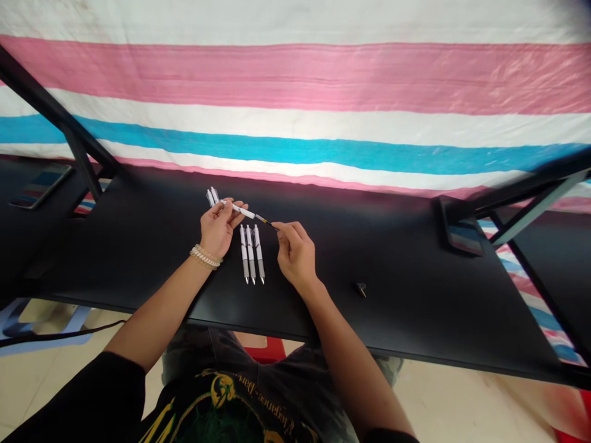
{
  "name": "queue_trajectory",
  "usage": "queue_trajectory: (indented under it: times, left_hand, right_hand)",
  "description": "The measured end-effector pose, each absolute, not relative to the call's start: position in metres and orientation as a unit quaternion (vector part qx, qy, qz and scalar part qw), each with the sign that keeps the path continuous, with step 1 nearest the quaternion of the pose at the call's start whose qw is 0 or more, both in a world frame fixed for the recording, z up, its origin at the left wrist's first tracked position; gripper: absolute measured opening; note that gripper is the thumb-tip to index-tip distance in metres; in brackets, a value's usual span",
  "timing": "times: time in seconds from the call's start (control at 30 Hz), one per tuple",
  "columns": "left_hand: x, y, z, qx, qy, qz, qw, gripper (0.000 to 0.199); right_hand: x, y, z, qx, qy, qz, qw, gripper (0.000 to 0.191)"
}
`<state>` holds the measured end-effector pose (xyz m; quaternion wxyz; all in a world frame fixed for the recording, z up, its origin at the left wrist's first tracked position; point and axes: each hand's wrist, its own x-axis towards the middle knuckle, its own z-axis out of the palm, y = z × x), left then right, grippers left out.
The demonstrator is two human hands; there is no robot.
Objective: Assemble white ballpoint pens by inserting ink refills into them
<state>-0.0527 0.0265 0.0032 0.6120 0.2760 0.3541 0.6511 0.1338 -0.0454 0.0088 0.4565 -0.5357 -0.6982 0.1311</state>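
My left hand [218, 229] is closed around a white pen barrel [244, 211], its open end pointing right. Pinched in my right hand [295, 251] is a thin pen refill [263, 219], whose tip is at the mouth of the barrel; whether it sits inside, I cannot tell. Just below, between my hands, three white pens with grey grips [252, 255] lie side by side, points toward me. A few more white pens [212, 195] show behind my left hand, partly hidden by it. A small dark piece with a metallic tip [361, 289] lies right of my right forearm.
All of this is on a black table [397, 246]. A dark phone-like slab [458, 226] lies near its right end, by a black metal frame [512, 178]. Another flat slab [40, 184] lies at far left. A striped plastic sheet [295, 80] hangs behind.
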Motion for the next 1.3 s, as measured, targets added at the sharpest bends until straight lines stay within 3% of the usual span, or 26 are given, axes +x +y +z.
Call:
queue_trajectory:
  times: [0.2, 0.6, 0.8, 1.3]
  left_hand:
    - [-0.059, 0.029, 0.003, 0.253, 0.354, 0.655, 0.618, 0.015]
    - [-0.039, 0.015, 0.004, 0.342, 0.357, 0.603, 0.627, 0.034]
    - [-0.036, 0.012, 0.004, 0.34, 0.357, 0.601, 0.629, 0.034]
    - [-0.041, 0.017, 0.004, 0.333, 0.361, 0.616, 0.616, 0.035]
  right_hand:
    - [0.135, -0.046, 0.012, -0.52, -0.69, 0.139, 0.483, 0.026]
    - [0.124, -0.047, 0.006, -0.489, -0.719, 0.135, 0.475, 0.037]
    - [0.123, -0.048, 0.006, -0.511, -0.696, 0.143, 0.485, 0.024]
    - [0.126, -0.048, 0.006, -0.54, -0.665, 0.146, 0.495, 0.037]
